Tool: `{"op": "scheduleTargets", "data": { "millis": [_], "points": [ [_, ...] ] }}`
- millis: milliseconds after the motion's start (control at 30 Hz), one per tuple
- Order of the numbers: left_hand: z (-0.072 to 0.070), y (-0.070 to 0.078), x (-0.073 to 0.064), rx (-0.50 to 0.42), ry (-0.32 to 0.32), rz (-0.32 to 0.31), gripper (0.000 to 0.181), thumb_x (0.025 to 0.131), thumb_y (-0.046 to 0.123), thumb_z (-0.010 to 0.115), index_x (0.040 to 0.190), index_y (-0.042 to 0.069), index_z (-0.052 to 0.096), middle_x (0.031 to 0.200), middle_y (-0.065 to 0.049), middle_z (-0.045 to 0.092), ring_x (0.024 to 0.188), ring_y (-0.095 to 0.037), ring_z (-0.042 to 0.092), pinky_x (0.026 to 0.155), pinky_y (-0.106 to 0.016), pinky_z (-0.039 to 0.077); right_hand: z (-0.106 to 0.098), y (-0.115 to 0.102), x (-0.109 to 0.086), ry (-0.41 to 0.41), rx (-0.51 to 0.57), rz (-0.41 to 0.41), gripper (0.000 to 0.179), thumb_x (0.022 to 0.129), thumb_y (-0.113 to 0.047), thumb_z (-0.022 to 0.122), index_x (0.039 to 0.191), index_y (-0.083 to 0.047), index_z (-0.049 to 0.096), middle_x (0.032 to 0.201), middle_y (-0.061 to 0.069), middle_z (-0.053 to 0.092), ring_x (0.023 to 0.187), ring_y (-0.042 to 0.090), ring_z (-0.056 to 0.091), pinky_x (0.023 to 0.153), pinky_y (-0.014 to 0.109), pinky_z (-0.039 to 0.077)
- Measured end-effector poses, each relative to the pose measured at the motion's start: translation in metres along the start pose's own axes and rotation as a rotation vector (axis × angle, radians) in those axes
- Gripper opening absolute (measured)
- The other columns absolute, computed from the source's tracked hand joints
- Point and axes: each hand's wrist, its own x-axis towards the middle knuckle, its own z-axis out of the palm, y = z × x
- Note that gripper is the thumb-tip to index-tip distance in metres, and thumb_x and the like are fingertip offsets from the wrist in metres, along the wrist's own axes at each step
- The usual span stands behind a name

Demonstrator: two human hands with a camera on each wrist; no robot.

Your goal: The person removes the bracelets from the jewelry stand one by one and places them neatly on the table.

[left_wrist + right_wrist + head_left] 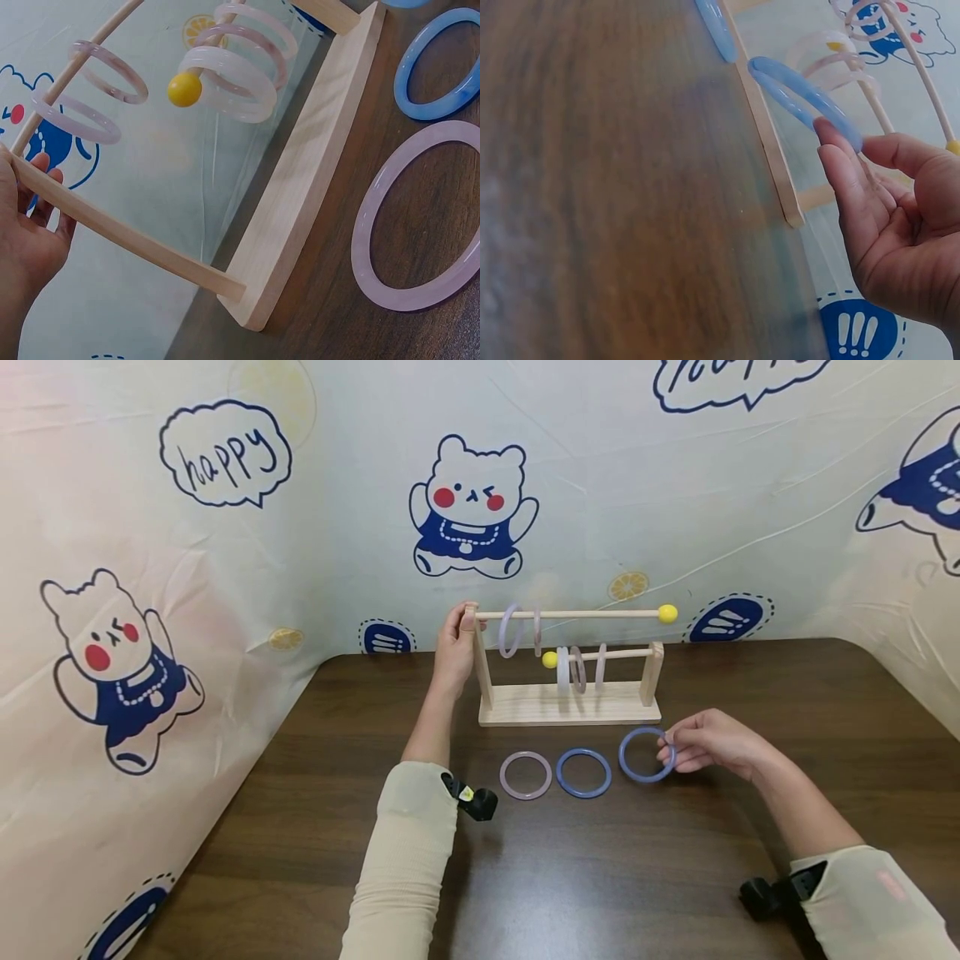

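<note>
My left hand point(453, 652) grips the top of the left post of a wooden bangle rack point(570, 713), thumb and fingers around the post end. A pale lavender bangle point(503, 643) and a pinkish-brown bangle point(112, 90) hang on the upper rod. On the lower rod hang a white bangle point(251, 111), a mauve one point(581, 681) and a pale pink one point(601, 668). In front of the rack's right end, my right hand point(708, 743) pinches a blue bangle point(802, 81) at its edge between thumb and fingertips, tilted above the table in the right wrist view.
A pale purple bangle point(503, 775) and another blue bangle point(560, 772) lie flat on the dark wooden table point(637, 868), before the rack. Yellow balls cap the free ends of the upper rod point(667, 613) and lower rod point(184, 89). Behind stands a printed cloth point(585, 510).
</note>
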Motion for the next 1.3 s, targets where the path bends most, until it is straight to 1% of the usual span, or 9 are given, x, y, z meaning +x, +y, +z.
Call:
{"op": "scheduleTargets", "data": {
  "millis": [133, 300, 400, 467, 567, 700, 933, 1100, 1300],
  "points": [
    [0.0, -0.008, 0.003, 0.015, 0.014, 0.019, 0.042, 0.098, 0.029, 0.04, 0.129, 0.002, 0.048, 0.113, -0.016, 0.056, 0.106, -0.028, 0.053, 0.093, -0.038, 0.037, 0.001, 0.002, 0.0, -0.009, -0.009, 0.003, 0.03, 0.093, -0.003, 0.043, 0.106, 0.023, 0.051, 0.084, 0.014, 0.068, 0.073, 0.015, 0.067, 0.066, 0.03, 0.053],
    [0.001, -0.009, 0.004, 0.027, 0.023, 0.026, 0.041, 0.097, 0.03, 0.04, 0.128, 0.004, 0.049, 0.111, -0.016, 0.056, 0.104, -0.026, 0.054, 0.092, -0.037, 0.038, 0.003, 0.004, 0.001, -0.011, -0.022, 0.007, 0.029, 0.093, -0.002, 0.042, 0.105, 0.023, 0.051, 0.083, 0.013, 0.068, 0.072, 0.014, 0.067, 0.065, 0.029, 0.053],
    [0.0, -0.008, 0.003, 0.01, 0.019, 0.022, 0.041, 0.097, 0.029, 0.04, 0.128, 0.003, 0.048, 0.112, -0.018, 0.056, 0.105, -0.027, 0.053, 0.093, -0.038, 0.037, 0.005, 0.003, 0.001, 0.006, -0.047, 0.02, 0.029, 0.093, -0.002, 0.042, 0.105, 0.023, 0.052, 0.083, 0.013, 0.068, 0.071, 0.013, 0.066, 0.064, 0.029, 0.053],
    [0.0, -0.006, 0.002, -0.003, 0.012, 0.02, 0.04, 0.098, 0.027, 0.041, 0.128, 0.002, 0.048, 0.113, -0.02, 0.056, 0.106, -0.029, 0.053, 0.093, -0.038, 0.037, 0.007, 0.002, 0.001, 0.026, -0.086, 0.032, 0.028, 0.093, -0.002, 0.043, 0.104, 0.022, 0.053, 0.083, 0.014, 0.068, 0.069, 0.012, 0.066, 0.063, 0.029, 0.053],
    [0.001, 0.005, -0.003, -0.001, 0.007, 0.017, 0.037, 0.099, 0.022, 0.04, 0.127, -0.001, 0.048, 0.112, -0.022, 0.055, 0.107, -0.031, 0.052, 0.094, -0.038, 0.037, 0.01, 0.0, 0.001, 0.055, -0.183, 0.041, 0.026, 0.091, -0.001, 0.044, 0.101, 0.019, 0.056, 0.083, 0.015, 0.067, 0.066, 0.012, 0.065, 0.061, 0.03, 0.053],
    [0.002, 0.017, -0.01, 0.008, 0.015, 0.007, 0.034, 0.1, 0.019, 0.039, 0.125, -0.001, 0.048, 0.108, -0.02, 0.056, 0.105, -0.03, 0.053, 0.093, -0.038, 0.038, 0.014, -0.002, 0.0, 0.096, -0.316, 0.047, 0.023, 0.089, -0.002, 0.048, 0.095, 0.016, 0.062, 0.077, 0.013, 0.067, 0.063, 0.013, 0.064, 0.058, 0.031, 0.053],
    [0.0, -0.007, 0.002, 0.014, 0.029, 0.022, 0.04, 0.098, 0.029, 0.04, 0.127, 0.003, 0.049, 0.109, -0.015, 0.057, 0.103, -0.025, 0.054, 0.092, -0.038, 0.037, 0.017, -0.003, 0.0, 0.158, -0.44, 0.075, 0.018, 0.085, -0.004, 0.057, 0.088, 0.011, 0.066, 0.064, 0.01, 0.065, 0.059, 0.018, 0.064, 0.055, 0.032, 0.052],
    [0.001, -0.01, 0.003, 0.025, 0.032, 0.025, 0.04, 0.097, 0.03, 0.041, 0.127, 0.005, 0.05, 0.11, -0.013, 0.057, 0.102, -0.023, 0.054, 0.092, -0.039, 0.038, 0.018, -0.004, 0.001, 0.186, -0.498, 0.093, 0.016, 0.085, -0.005, 0.059, 0.085, 0.008, 0.068, 0.062, 0.009, 0.064, 0.058, 0.019, 0.064, 0.054, 0.032, 0.052],
    [0.001, -0.012, 0.004, 0.019, 0.029, 0.031, 0.039, 0.098, 0.029, 0.04, 0.127, 0.005, 0.049, 0.109, -0.014, 0.057, 0.102, -0.024, 0.055, 0.092, -0.038, 0.038, 0.018, -0.004, 0.0, 0.187, -0.548, 0.093, 0.016, 0.085, -0.007, 0.06, 0.08, 0.007, 0.067, 0.061, 0.009, 0.064, 0.056, 0.019, 0.064, 0.053, 0.032, 0.052]
  ]
}}
